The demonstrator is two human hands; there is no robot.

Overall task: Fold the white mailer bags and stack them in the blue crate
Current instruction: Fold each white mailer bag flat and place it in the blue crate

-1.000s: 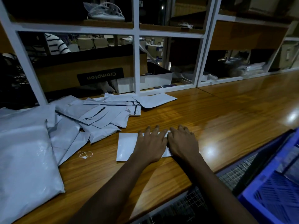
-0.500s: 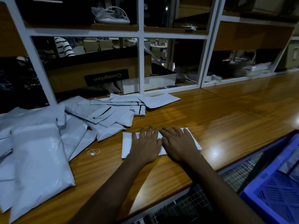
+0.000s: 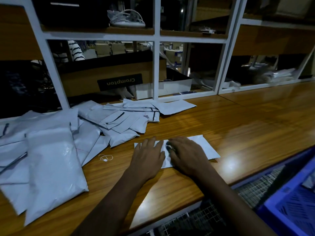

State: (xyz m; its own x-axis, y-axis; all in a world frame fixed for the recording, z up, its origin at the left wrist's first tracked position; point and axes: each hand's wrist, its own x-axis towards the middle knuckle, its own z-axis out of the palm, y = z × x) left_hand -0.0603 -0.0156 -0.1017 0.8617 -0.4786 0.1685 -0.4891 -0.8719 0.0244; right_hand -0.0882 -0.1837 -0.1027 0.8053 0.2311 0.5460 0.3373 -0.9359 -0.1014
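One white mailer bag (image 3: 207,147) lies flat on the wooden table (image 3: 238,126) in front of me. My left hand (image 3: 147,156) presses flat on its left part, fingers straight. My right hand (image 3: 185,154) lies on its middle, fingers spread toward the left; its fingertips look slightly bent. A loose pile of white mailer bags (image 3: 119,120) lies behind and to the left. The blue crate (image 3: 289,201) stands below the table edge at the lower right.
Large white stuffed mailers (image 3: 49,166) cover the table's left side. A small loop of string (image 3: 105,157) lies by the pile. White shelf frames (image 3: 156,68) with a brown cardboard box (image 3: 109,77) stand at the back. Wire mesh (image 3: 196,220) runs under the table edge.
Both hands have stayed on the mailer, and the right hand's fingers now point left across it. More of the bag's right end shows beyond the right hand. The view has shifted left.
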